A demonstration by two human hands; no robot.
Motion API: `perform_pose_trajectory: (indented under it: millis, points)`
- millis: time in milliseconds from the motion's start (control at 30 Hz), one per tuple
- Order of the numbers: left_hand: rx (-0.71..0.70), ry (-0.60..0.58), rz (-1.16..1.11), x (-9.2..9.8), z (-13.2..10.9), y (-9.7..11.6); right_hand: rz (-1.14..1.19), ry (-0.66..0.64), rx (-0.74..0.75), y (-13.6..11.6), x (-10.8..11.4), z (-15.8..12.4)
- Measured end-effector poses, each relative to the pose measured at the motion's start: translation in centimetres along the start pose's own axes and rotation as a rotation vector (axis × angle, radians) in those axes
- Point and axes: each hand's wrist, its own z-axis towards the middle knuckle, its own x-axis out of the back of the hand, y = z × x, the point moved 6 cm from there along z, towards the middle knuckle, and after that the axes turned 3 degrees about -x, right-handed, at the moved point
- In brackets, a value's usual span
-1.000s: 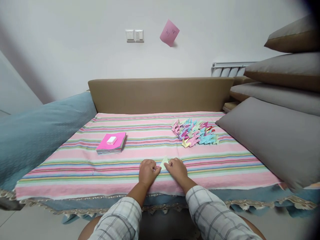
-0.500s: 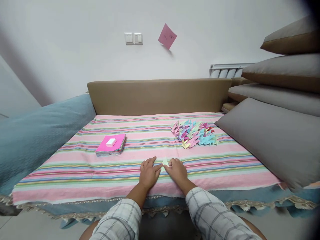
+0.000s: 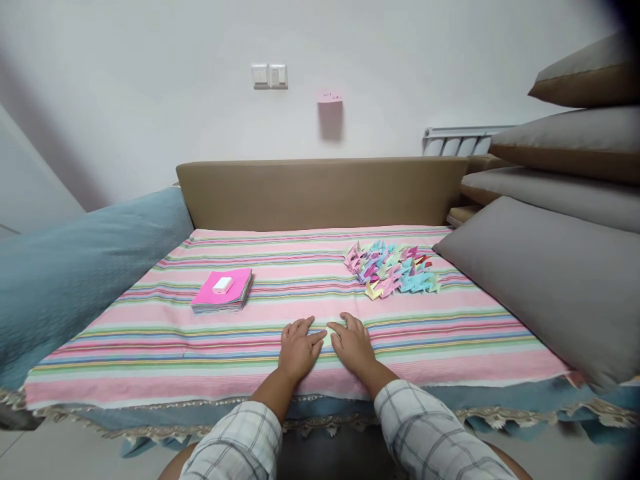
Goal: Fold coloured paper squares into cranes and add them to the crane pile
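A small pale green piece of folded paper (image 3: 328,340) lies on the striped cloth between my hands, mostly covered by fingertips. My left hand (image 3: 299,350) rests on the cloth with its fingers spread, the index fingertip at the paper's left edge. On the other side, my right hand (image 3: 355,347) lies with fingers stretched out and apart, its fingertips at the paper's right edge. Beyond the right hand sits a heap of folded paper cranes (image 3: 390,270) in pink, blue, yellow and purple.
At the left is a stack of coloured paper squares (image 3: 223,287) with a small white block (image 3: 223,285) on top. Grey cushions (image 3: 550,287) pile up at the right. A pink note (image 3: 330,98) hangs on the wall beside light switches (image 3: 270,77).
My right hand has gone from a pinch at the paper to stretched fingers. The paper lies lower and flatter. The wall note has swung from facing me to nearly edge-on.
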Motion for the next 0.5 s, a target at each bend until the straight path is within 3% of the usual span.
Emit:
perform_pose_trajectory:
  millis: [233,500]
  points:
    - [0.005,-0.013,0.009,0.0,0.0,0.0,0.032,-0.153,-0.113,1.2,-0.7,2.0]
    - [0.008,-0.010,-0.003,0.0,0.0,0.0,0.183,-0.053,0.025,2.3,-0.5,1.8]
